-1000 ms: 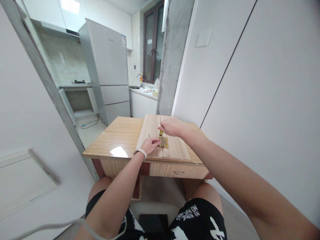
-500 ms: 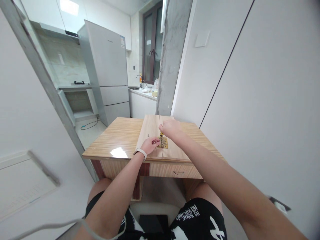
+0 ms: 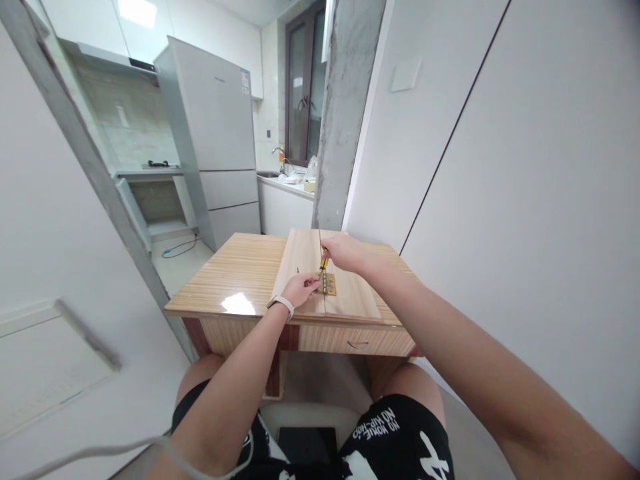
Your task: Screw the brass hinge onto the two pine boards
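Note:
My right hand (image 3: 345, 252) is closed round the handle of a screwdriver (image 3: 325, 259) with yellow and black on it, held steeply with its lower end over the hinge. A brass-coloured hinge (image 3: 329, 285) lies across the seam between two pale wooden boards, the left board (image 3: 295, 250) and the right board (image 3: 357, 293). At the hinge's left leaf, my left hand (image 3: 301, 289) has its fingertips pinched together beside the screwdriver's lower end. What they grip, if anything, is too small to make out. A small dark screw-like piece (image 3: 298, 271) is on the left board.
The boards rest on a striped wooden desk (image 3: 240, 267), which has a drawer handle (image 3: 357, 345) at its front. White panelling (image 3: 465, 200) rises close on the right. A fridge (image 3: 215, 120) and a sink counter (image 3: 287, 207) stand beyond. A pale cable (image 3: 100, 452) crosses at lower left.
My right hand has shifted slightly to the right and its grip on the screwdriver has turned, baring more of the handle. My left hand stays at the hinge.

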Available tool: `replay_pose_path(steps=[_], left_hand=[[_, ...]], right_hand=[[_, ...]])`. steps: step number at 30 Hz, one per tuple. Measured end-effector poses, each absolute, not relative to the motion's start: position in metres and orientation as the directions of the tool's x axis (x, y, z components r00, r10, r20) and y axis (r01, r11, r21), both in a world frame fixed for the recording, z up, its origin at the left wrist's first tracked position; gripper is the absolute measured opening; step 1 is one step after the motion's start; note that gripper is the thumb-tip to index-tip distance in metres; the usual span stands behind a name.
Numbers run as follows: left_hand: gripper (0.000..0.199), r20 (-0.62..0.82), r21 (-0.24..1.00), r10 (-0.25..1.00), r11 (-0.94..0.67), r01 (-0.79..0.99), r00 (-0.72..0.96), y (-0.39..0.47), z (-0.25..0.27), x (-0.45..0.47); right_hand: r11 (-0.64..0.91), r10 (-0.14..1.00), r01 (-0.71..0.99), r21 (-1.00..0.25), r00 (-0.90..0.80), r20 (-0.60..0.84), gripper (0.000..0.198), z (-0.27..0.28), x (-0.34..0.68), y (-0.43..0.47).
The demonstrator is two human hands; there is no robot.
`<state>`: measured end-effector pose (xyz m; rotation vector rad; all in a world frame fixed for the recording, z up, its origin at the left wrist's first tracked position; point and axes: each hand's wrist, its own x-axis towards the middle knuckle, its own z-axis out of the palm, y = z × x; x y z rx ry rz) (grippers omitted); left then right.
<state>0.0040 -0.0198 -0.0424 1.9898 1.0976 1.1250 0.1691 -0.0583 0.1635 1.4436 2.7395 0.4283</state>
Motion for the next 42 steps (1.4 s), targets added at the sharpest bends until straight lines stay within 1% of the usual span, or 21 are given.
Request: replay_pose_path(steps=[2, 7, 12, 15, 18, 20, 23, 27, 30, 32, 35, 37, 40, 42], left_hand=[[0.029, 0.383, 0.803, 0.871, -0.478, 0.355, 0.308, -0.019, -0.044, 0.004], [0.029, 0.368, 0.821, 0.875, -0.464, 0.332, 0.314, -0.017, -0.045, 0.005], [0.029, 0.371, 0.820, 0.872, -0.469, 0.329, 0.319, -0.020, -0.041, 0.005], [0.029, 0.352, 0.827, 0.882, -0.450, 0.337, 0.314, -0.024, -0.037, 0.005], [0.028, 0.346, 0.826, 0.887, -0.443, 0.350, 0.306, -0.026, -0.035, 0.006], [0.027, 0.346, 0.824, 0.887, -0.443, 0.354, 0.306, -0.026, -0.034, 0.006], [0.027, 0.350, 0.819, 0.886, -0.447, 0.358, 0.306, -0.026, -0.034, 0.006], [0.027, 0.361, 0.815, 0.884, -0.454, 0.360, 0.297, -0.024, -0.036, 0.006], [0.026, 0.372, 0.809, 0.876, -0.468, 0.355, 0.308, -0.022, -0.038, 0.006], [0.026, 0.373, 0.809, 0.877, -0.467, 0.357, 0.302, -0.021, -0.040, 0.006], [0.028, 0.374, 0.811, 0.880, -0.464, 0.357, 0.294, -0.022, -0.040, 0.006], [0.028, 0.375, 0.811, 0.880, -0.464, 0.356, 0.293, -0.023, -0.039, 0.006], [0.026, 0.369, 0.820, 0.885, -0.454, 0.348, 0.284, -0.026, -0.036, 0.006], [0.025, 0.364, 0.827, 0.887, -0.449, 0.339, 0.285, -0.028, -0.034, 0.006]], right_hand=[[0.536, 0.809, 0.800, 0.268, -0.578, 0.109, 0.024, 0.165, 0.170, -0.059], [0.495, 0.820, 0.810, 0.315, -0.555, 0.140, 0.042, 0.162, 0.170, -0.062], [0.427, 0.855, 0.841, 0.332, -0.496, 0.155, 0.052, 0.154, 0.164, -0.059], [0.343, 0.889, 0.891, 0.296, -0.410, 0.205, 0.054, 0.149, 0.158, -0.058], [0.234, 0.925, 0.942, 0.240, -0.291, 0.245, 0.049, 0.147, 0.152, -0.059], [0.196, 0.939, 0.954, 0.225, -0.249, 0.238, 0.046, 0.147, 0.149, -0.061], [0.223, 0.940, 0.948, 0.229, -0.271, 0.206, 0.048, 0.149, 0.151, -0.064], [0.342, 0.906, 0.912, 0.228, -0.384, 0.177, 0.056, 0.158, 0.161, -0.068], [0.435, 0.865, 0.859, 0.271, -0.483, 0.140, 0.048, 0.166, 0.168, -0.069], [0.464, 0.853, 0.837, 0.291, -0.511, 0.108, 0.045, 0.169, 0.169, -0.067], [0.471, 0.850, 0.829, 0.302, -0.518, 0.095, 0.046, 0.170, 0.168, -0.064], [0.457, 0.853, 0.835, 0.307, -0.509, 0.115, 0.047, 0.168, 0.167, -0.063], [0.411, 0.870, 0.859, 0.305, -0.470, 0.151, 0.048, 0.163, 0.164, -0.063], [0.361, 0.891, 0.890, 0.279, -0.418, 0.179, 0.050, 0.159, 0.160, -0.064]])
